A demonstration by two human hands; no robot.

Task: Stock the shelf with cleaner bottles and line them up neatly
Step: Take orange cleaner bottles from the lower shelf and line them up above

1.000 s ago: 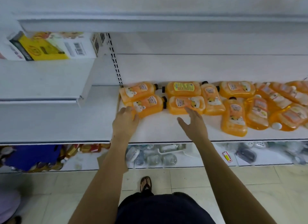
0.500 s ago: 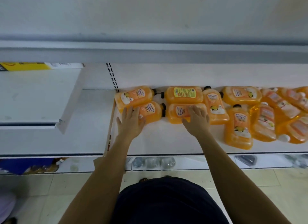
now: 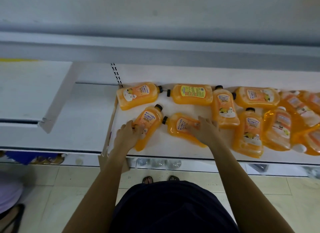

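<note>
Orange translucent plastic cleaner bottles lie askew — lining-up step. Your left hand grips the 11 o'clock bottle, right hand flat on its neighbour; square both next.

Orange cleaner bottles, black caps, one yellow label; white shelf; beige floor tiles.
</note>
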